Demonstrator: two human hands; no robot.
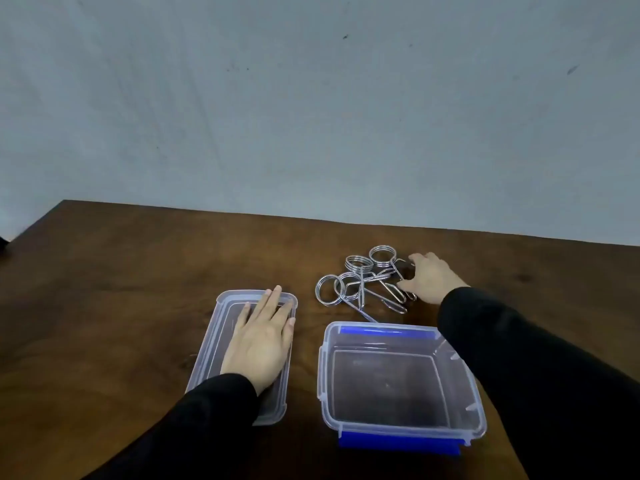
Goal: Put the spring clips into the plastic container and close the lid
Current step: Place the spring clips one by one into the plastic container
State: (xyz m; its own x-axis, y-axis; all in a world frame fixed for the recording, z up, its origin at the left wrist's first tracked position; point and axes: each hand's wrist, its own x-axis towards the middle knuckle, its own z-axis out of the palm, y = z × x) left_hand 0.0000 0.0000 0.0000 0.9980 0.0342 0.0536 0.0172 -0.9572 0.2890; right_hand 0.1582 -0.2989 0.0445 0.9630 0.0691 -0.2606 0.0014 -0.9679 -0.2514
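Several metal spring clips (365,284) lie in a loose pile on the brown wooden table (138,271), just beyond the clear plastic container (453,372). The container stands open and empty, with blue latches at its near and far sides. Its clear lid (214,334) lies flat on the table to the left. My left hand (261,344) rests flat on the lid, fingers spread. My right hand (429,278) is at the right edge of the pile, its fingers curled around the handles of one clip; whether it grips the clip is unclear.
A pale grey wall rises behind the table's far edge. Both my arms wear black sleeves. The table's left corner is cut off at the far left, near a dark object at the frame's edge.
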